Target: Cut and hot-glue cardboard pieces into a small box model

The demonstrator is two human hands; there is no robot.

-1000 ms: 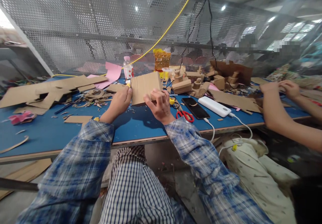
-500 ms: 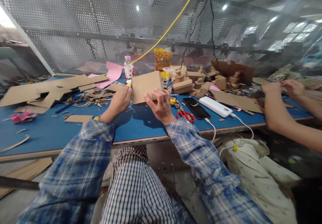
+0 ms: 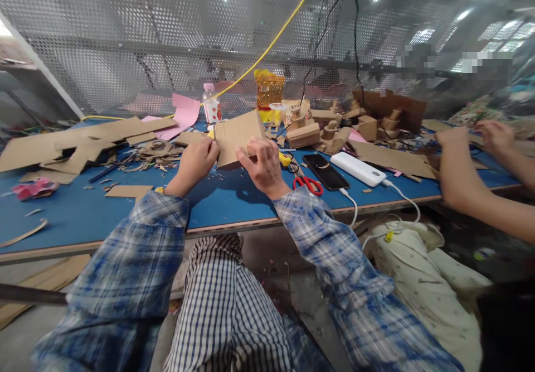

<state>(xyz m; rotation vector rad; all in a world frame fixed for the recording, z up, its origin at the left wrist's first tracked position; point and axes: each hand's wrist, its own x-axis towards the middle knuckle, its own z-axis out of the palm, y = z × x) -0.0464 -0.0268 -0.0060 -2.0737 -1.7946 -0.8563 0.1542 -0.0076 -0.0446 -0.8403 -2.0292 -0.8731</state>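
A small cardboard box (image 3: 237,136) is held up tilted over the blue table, between my two hands. My right hand (image 3: 264,167) grips its right side, with bent fingers across the near face. At the box's left edge, my left hand (image 3: 197,160) is closed in a fist. A small yellow piece (image 3: 211,134) pokes out above that fist by the box's edge; what it belongs to is hidden. Red-handled scissors (image 3: 308,184) lie on the table to the right of my right hand, beside a yellow object (image 3: 285,159).
A black phone (image 3: 325,172) and a white power bank (image 3: 358,169) with cables lie to the right. Cardboard sheets (image 3: 96,139) and scraps cover the left. Behind stand a bottle (image 3: 212,104) and cardboard pieces (image 3: 303,133). Another person's hands (image 3: 495,136) are at far right.
The box has tilted slightly and sits a little lower and further left in view. Both my hands keep hold near it; the whole view has shifted slightly.
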